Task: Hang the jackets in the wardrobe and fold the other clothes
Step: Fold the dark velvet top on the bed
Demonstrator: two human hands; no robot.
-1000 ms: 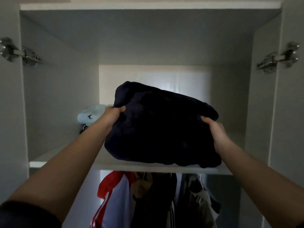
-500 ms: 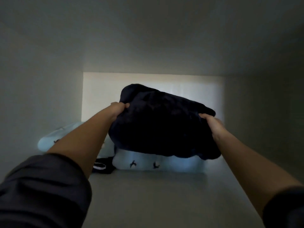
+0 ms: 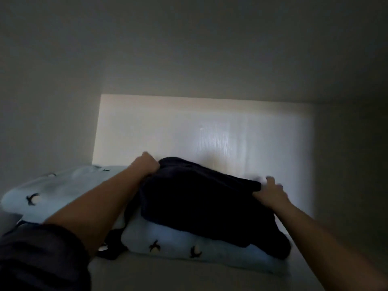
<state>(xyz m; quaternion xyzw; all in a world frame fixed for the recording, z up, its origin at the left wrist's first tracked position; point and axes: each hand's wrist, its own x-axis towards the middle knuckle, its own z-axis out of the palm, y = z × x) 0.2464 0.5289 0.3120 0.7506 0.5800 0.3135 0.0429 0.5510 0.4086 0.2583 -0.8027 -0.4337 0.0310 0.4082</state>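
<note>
You are looking into a wardrobe compartment point(image 3: 52, 101). It is dim at the sides, its pale back panel point(image 3: 210, 131) is lit across the middle of the frame, and the shelf board point(image 3: 168, 278) is bare at the bottom centre.

On the board lies a light blue garment point(image 3: 63, 198) with small dark bird prints. It fills the lower left and reaches to the lower centre, where it looks folded into a thick pad. I cannot tell if it is one piece or two.

On top of this pad, in the centre and a little to the right, rests the dark folded garment point(image 3: 205, 206). Its near edge hangs over the blue cloth at the lower right. A black strap point(image 3: 113, 248) shows just beside the pad, lower left of centre.

Your left hand point(image 3: 147, 166) is at the far left corner of the dark bundle, with the fingers curled into the cloth. Your right hand point(image 3: 270, 192) touches the far right corner. It is blurred and the fingers seem half stretched, so I cannot tell whether they pinch.

I judge the bundle to be soft, thick and rather light. It is not fragile and not slippery, but it will probably sag and open if you take it by one corner. It is better to hold it at both sides, with your palms under the folds.
</note>
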